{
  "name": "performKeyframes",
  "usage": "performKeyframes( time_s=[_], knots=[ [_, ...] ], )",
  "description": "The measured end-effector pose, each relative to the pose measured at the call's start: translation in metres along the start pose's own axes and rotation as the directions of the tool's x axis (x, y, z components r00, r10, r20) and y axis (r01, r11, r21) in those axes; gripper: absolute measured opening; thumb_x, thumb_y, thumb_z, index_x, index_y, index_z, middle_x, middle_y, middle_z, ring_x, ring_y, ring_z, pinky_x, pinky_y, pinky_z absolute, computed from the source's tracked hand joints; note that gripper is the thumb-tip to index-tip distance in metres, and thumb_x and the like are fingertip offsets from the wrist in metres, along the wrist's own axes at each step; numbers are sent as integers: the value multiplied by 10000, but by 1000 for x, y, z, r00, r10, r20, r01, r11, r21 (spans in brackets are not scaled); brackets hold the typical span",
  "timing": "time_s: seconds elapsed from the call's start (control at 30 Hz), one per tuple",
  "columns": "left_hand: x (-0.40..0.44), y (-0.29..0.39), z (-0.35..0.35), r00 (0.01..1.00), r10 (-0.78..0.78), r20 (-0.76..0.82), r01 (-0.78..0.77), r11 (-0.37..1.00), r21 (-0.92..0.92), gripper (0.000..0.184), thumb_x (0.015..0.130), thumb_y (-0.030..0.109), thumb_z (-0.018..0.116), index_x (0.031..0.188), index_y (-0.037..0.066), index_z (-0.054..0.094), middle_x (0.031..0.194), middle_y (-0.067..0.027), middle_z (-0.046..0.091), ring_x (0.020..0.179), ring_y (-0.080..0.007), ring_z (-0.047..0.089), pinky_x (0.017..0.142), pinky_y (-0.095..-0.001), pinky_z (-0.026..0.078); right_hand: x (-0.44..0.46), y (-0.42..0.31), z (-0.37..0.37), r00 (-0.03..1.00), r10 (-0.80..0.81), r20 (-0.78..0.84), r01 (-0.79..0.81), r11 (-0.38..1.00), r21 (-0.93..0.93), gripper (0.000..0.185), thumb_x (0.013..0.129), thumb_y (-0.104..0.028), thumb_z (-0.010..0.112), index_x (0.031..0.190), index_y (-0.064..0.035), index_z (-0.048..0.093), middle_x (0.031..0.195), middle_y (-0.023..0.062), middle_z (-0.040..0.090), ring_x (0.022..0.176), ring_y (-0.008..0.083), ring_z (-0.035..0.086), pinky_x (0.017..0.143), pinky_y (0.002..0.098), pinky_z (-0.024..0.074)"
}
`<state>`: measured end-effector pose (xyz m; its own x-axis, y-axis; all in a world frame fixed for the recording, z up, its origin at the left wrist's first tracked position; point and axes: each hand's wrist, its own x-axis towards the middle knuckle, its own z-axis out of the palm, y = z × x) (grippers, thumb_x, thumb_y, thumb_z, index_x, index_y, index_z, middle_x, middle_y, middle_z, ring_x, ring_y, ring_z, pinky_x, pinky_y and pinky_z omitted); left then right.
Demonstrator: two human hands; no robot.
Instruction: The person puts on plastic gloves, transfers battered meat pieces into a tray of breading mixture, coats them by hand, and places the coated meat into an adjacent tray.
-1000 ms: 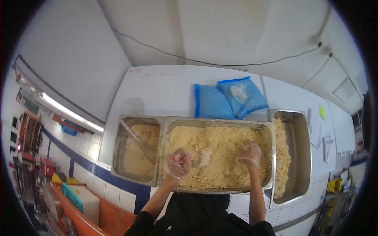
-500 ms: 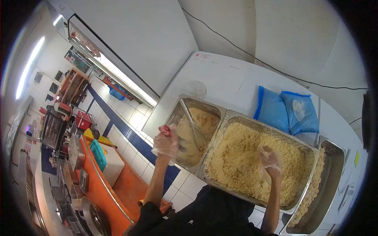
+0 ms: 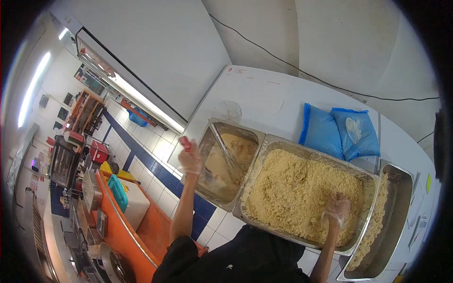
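My left hand (image 3: 190, 162), in a clear plastic glove, is closed around a red piece (image 3: 186, 143) that looks like raw meat. It hovers over the left edge of a metal pan of pale batter (image 3: 245, 150). A wire whisk (image 3: 225, 150) leans in that pan, its handle on the far rim. My right hand (image 3: 338, 208), also gloved, rests on yellowish crumbs (image 3: 288, 193) in the larger metal pan (image 3: 311, 154). Its fingers look spread, with the tips partly sunk in the crumbs.
Two blue-tinted bags (image 3: 323, 132) lie behind the crumb pan. A third metal pan (image 3: 394, 217) with some crumbs stands at the right. A clear round item (image 3: 230, 111) lies behind the batter. An orange counter (image 3: 141, 236) is at lower left, and a cable (image 3: 283, 63) crosses the wall.
My left hand has moved up and left with the red piece, away from the batter. My right hand has shifted right and toward me across the crumbs.
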<state>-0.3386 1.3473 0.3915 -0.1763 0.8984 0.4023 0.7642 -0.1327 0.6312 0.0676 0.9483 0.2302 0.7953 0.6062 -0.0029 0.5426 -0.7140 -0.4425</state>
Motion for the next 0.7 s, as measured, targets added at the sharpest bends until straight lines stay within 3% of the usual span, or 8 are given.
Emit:
performKeyframes(
  time_s=[0.13, 0.2, 0.23, 0.33, 0.37, 0.5, 0.63, 0.7],
  knots=[
    [15, -23, -3, 992, 11, -123, -36, 979, -201, 572, 942, 438, 541, 540, 33, 505, 430, -62, 448, 421, -177, 452, 435, -391, 329, 3, 13, 19, 995, -35, -98, 21, 991, -133, 310, 865, -177, 634, 1131, -19, 620, 1081, 169, 630, 1033, 301, 593, 864, 374, 477],
    [5, -29, -4, 974, 148, -169, -154, 988, -19, 505, 955, 386, 536, 605, 29, 461, 469, -27, 387, 455, -146, 383, 445, -372, 309, 3, -5, 3, 993, -18, -119, 4, 993, -116, 336, 852, -199, 639, 1132, -15, 619, 1046, 180, 637, 996, 305, 600, 855, 376, 478],
    [7, -30, -2, 960, 154, -233, -216, 938, -270, 464, 962, 360, 529, 653, 27, 433, 512, -28, 372, 495, -139, 365, 467, -363, 316, 4, -14, -4, 992, 13, -127, -28, 993, -116, 362, 843, -218, 643, 1139, -11, 613, 1013, 186, 641, 967, 307, 604, 847, 375, 478],
    [9, -69, 13, 962, 108, -251, -174, 950, -258, 387, 975, 314, 509, 748, 51, 337, 620, -32, 338, 590, -117, 341, 531, -315, 343, 0, -12, -11, 1000, 12, -15, -14, 983, -181, 367, 837, -242, 641, 1120, -8, 621, 1000, 187, 646, 940, 315, 611, 822, 380, 483],
    [8, -65, 5, 985, -107, -136, 69, 964, -257, 348, 977, 308, 508, 782, 42, 398, 630, -35, 366, 607, -119, 370, 555, -306, 362, -4, -10, -15, 999, 5, 34, 2, 977, -211, 369, 835, -250, 641, 1114, -7, 624, 995, 188, 648, 931, 318, 613, 814, 381, 484],
    [38, -96, 22, 994, -87, -61, 65, 950, -306, 517, 1021, 293, 362, 1434, -14, 304, 1502, -144, 312, 1372, -183, 317, 1116, -321, 274, -24, -31, -23, 973, -219, -65, 224, 971, 84, 321, 819, -299, 662, 996, -31, 651, 900, 168, 653, 837, 333, 621, 744, 413, 484],
    [104, -186, 29, 975, 145, -169, -198, 911, -363, 461, 950, 178, 509, 1380, 26, 447, 1349, -159, 518, 1173, -223, 547, 957, -296, 426, -28, -34, -41, 873, -300, 384, 349, 935, -62, 413, 780, -354, 683, 1053, -45, 655, 959, 176, 665, 904, 339, 629, 812, 431, 484],
    [86, -74, -19, 706, 596, -383, -573, 798, 186, 351, 956, 324, 567, 1081, 6, 647, 1002, -112, 674, 843, -116, 621, 692, -226, 463, -36, -24, -59, 830, -392, 398, 456, 886, -78, 446, 768, -371, 683, 1077, -51, 656, 975, 178, 665, 914, 340, 630, 826, 431, 484]
  ],
)
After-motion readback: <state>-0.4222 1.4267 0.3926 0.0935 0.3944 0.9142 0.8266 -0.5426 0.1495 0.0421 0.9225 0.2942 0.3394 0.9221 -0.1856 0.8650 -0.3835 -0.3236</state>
